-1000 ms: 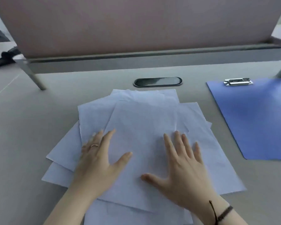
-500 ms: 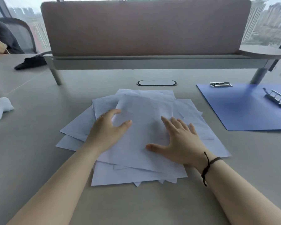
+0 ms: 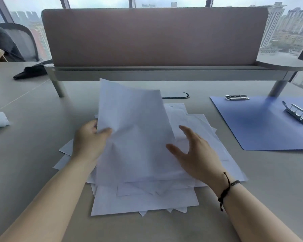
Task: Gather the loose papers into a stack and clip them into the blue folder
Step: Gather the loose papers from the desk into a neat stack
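While lifted at centre frame, top sheet (image 3: 133,130) pinched at its left edge by left hand (image 3: 87,140), thumb on top, curling and sagging: thin, light, floppy, easily creased. Right hand (image 3: 194,152) spread and relaxed just right of that sheet, gripping nothing, hovering over loose papers (image 3: 208,137) fanned askew on the desk (image 3: 33,154). Probably slippery against one another; best squared by both long edges, then tapped level. Blue folder (image 3: 259,126) open flat at right, well apart, metal clip (image 3: 297,113) near its far right edge.
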`<state>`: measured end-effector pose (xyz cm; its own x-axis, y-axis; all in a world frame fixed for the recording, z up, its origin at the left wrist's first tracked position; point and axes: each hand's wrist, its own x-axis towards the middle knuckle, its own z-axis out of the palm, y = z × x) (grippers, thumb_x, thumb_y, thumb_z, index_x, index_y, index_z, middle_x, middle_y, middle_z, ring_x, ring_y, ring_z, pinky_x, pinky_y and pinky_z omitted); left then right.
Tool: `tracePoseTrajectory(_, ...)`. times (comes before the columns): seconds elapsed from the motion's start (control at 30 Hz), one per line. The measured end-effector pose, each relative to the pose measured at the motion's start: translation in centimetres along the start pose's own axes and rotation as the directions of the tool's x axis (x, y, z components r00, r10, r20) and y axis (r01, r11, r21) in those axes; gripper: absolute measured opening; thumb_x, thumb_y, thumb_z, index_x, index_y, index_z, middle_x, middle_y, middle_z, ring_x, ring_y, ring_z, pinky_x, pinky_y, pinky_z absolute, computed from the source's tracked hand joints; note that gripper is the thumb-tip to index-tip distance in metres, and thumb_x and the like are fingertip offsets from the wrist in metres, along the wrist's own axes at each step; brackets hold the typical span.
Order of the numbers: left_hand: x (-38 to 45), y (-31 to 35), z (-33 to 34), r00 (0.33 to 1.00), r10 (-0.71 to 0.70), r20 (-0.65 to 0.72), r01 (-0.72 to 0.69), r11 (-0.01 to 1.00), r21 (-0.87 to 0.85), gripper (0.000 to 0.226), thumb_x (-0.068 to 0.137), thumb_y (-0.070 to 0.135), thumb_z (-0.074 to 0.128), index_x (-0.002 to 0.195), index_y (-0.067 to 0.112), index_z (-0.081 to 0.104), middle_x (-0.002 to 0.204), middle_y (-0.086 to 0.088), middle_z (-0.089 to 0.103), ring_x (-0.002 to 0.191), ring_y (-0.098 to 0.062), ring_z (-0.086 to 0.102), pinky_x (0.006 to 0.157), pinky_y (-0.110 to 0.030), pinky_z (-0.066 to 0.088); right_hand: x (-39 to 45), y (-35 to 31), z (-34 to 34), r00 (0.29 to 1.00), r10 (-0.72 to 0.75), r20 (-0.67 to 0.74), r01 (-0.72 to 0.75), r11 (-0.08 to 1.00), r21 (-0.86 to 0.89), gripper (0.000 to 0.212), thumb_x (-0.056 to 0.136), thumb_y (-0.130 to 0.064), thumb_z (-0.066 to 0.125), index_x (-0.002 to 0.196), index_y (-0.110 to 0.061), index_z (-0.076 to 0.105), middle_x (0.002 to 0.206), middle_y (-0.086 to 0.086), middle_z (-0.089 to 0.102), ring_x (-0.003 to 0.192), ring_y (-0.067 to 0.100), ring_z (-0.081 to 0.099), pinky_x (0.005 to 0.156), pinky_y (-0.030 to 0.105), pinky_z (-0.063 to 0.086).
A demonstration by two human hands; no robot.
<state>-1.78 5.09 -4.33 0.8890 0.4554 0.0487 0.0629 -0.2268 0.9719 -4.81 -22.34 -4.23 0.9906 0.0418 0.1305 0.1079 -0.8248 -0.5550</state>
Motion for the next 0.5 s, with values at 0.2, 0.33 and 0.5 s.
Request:
tracePoseTrajectory(0.2,1.6,-0.6,-1.0,0.946,-0.323,0.043,0.297,0.8,-0.521,0.002,0.089,0.013,0.066,0.09,0.014,0.065,0.09,-0.004,0.074,0.063,-0.008,0.071,0.056,-0.022,0.055,0.2,0.3,-0.4,0.992,0.122,-0.035,-0.123,0.992,-0.015,0.085,0.082,-0.075,0.052,0.15,-0.026,0.037,0.147,-0.001,0.053,0.135,0.023,0.047,0.11,0.04,0.04)
tracePoseTrajectory(0.33,0.6,-0.6,0.2,0.899,-0.396,0.188,0.384,0.503,-0.775,0.019,0.1,-0.001,0.042,0.093,-0.001,0.059,0.079,-0.015,0.07,0.048,-0.018,0.069,0.048,-0.025,0.057,-0.2,-0.4,0.2,0.993,0.028,0.112,-0.005,0.981,-0.196,0.113,0.069,-0.092,0.041,0.157,-0.026,0.018,0.162,-0.006,0.029,0.152,0.017,0.017,0.124,0.045,0.012)
tracePoseTrajectory(0.5,-0.1,-0.6,1.5,0.912,-0.334,0.24,0.411,0.748,-0.521,0.016,0.097,-0.001,0.05,0.087,0.008,0.059,0.079,-0.008,0.061,0.058,-0.014,0.062,0.059,-0.024,0.053,-0.2,-0.7,0.7,0.988,0.024,0.154,0.015,0.969,-0.245,0.121,0.065,-0.097,0.032,0.159,-0.025,0.009,0.167,-0.004,0.015,0.156,0.018,0.001,0.125,0.048,0.0)
